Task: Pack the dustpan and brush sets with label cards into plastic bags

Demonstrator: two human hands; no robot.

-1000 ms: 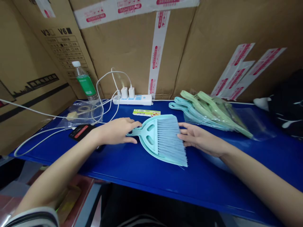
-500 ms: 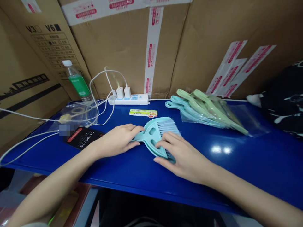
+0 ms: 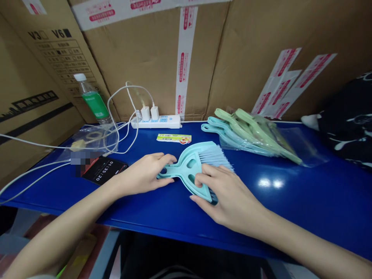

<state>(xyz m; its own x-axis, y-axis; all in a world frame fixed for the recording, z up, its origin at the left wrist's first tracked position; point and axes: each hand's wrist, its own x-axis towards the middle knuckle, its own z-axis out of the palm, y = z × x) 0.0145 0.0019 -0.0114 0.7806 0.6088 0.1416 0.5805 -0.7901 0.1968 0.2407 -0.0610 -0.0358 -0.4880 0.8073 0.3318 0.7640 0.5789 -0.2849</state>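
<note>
A small light-blue hand brush (image 3: 193,166) with pale bristles lies flat on the blue table (image 3: 305,193), handle pointing left. My left hand (image 3: 143,174) grips the handle end, fingers curled around it. My right hand (image 3: 225,193) lies over the brush's head and bristles, fingers curled and pressing down on it. A narrow yellow-green label strip (image 3: 173,138) lies just behind the brush.
A clear bag of blue and green brushes (image 3: 250,133) lies at the back right. A white power strip (image 3: 155,122) with chargers and cables, a green-labelled bottle (image 3: 93,100), a phone showing a timer (image 3: 103,170) and a plastic bag stand at the left. Cardboard boxes wall the back.
My right hand has moved from beside the bristles onto the brush head. The brush has turned slightly, and my left hand has stayed on the handle.
</note>
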